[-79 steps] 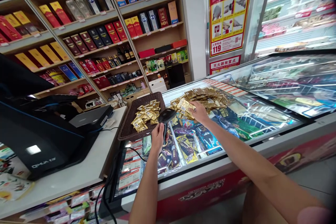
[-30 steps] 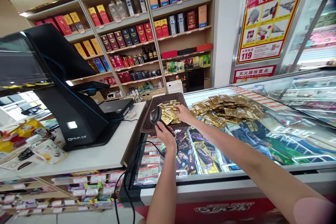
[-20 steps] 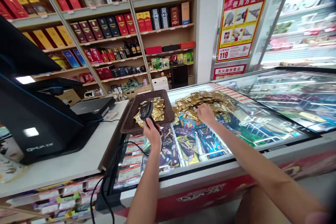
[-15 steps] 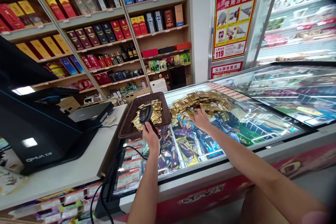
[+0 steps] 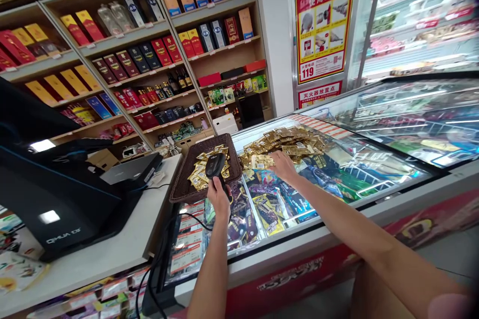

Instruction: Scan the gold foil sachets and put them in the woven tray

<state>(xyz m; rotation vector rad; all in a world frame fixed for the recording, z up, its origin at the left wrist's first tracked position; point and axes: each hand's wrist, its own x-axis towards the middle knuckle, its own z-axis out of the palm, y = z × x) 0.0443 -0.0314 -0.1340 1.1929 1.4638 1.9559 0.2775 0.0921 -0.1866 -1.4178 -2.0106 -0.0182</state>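
Note:
My left hand (image 5: 219, 198) is wrapped round the handle of a black barcode scanner (image 5: 215, 166), whose head is in front of a brown wicker basket (image 5: 175, 179). Several small gold packets (image 5: 200, 169) lie inside the basket. To the right, my right hand (image 5: 283, 165) pinches the edge of one gold packet (image 5: 262, 161) with a white label facing up. Behind that hand spreads a pile of gold packets (image 5: 299, 139) on the glass lid of a chest freezer (image 5: 370, 169).
A black checkout terminal (image 5: 56, 199) stands on the white counter (image 5: 130, 234) at left. The scanner's black cable (image 5: 194, 217) loops over the freezer's edge. Shelves (image 5: 157, 25) of boxed goods line the back wall, beside a red fire-hydrant poster (image 5: 324, 20).
My right hand has taken hold of a gold packet at the pile's near edge, and its label now shows. The scanner in my left hand has shifted slightly right. The camera view has tilted a little.

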